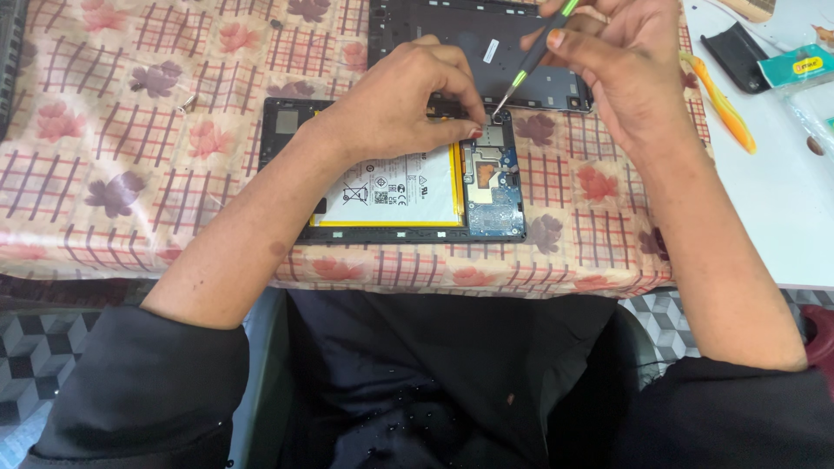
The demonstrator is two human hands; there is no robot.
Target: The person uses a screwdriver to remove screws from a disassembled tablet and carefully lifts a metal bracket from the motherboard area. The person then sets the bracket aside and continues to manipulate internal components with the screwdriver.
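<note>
An opened tablet (408, 227) lies on the flowered tablecloth, showing a white battery (395, 193) with a yellow border and a blue circuit board (495, 187) at its right end. My left hand (404, 104) presses flat on the tablet's top edge, fingertips next to the board. My right hand (621, 61) grips a black and green screwdriver (532, 61), whose tip touches the board's upper corner beside my left fingertips. The tablet's dark back cover (460, 39) lies just behind, partly hidden by both hands.
The checked, flowered tablecloth (130, 174) covers the table down to its front edge. A small metal part (186, 104) lies at the left. An orange pry tool (721, 108), a black object (737, 54) and a packet (795, 65) rest on the white surface (782, 217) at the right.
</note>
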